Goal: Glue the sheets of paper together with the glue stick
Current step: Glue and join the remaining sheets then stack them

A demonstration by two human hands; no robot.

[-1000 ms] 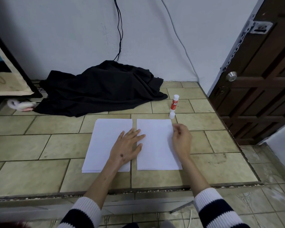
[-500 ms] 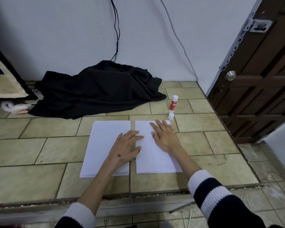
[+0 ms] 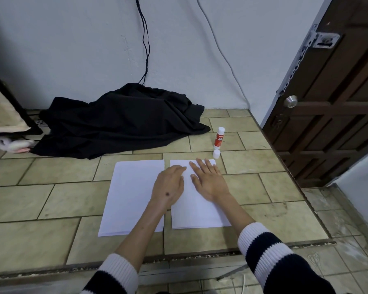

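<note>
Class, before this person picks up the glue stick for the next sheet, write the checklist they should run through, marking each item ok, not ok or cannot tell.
1. Red and white glue stick within reach, standing upright on the tiles beyond the right-hand white paper stack: ok.
2. Glue stick uncapped, small white cap standing beside it: ok.
3. A hand free to take the glue: not ok; left hand and right hand both lie flat on the right-hand stack.
4. Left-hand white paper stack lying flat on the tiles: ok.
5. Glued sheets stuck: cannot tell.
</note>
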